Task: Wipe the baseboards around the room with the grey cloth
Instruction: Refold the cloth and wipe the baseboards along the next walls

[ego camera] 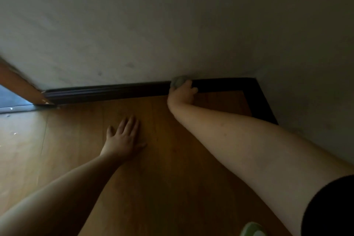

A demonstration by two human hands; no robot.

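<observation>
Right hand (181, 92) curls its grip around the bunched cloth (178, 81), pressing it on top of the dark baseboard (115, 92) near the corner. Left hand (124, 136) lies flat on the floor (172, 178), fingers spread, holding nothing.

The left hand (124, 136) lies flat, fingers spread, arm straight. The right hand (182, 93), farther off, has curled fingers and a bent wrist.

Dim, soft, slightly blurred wide-angle view, daylight from the doorway (13, 99) at left, corner in shadow.
</observation>
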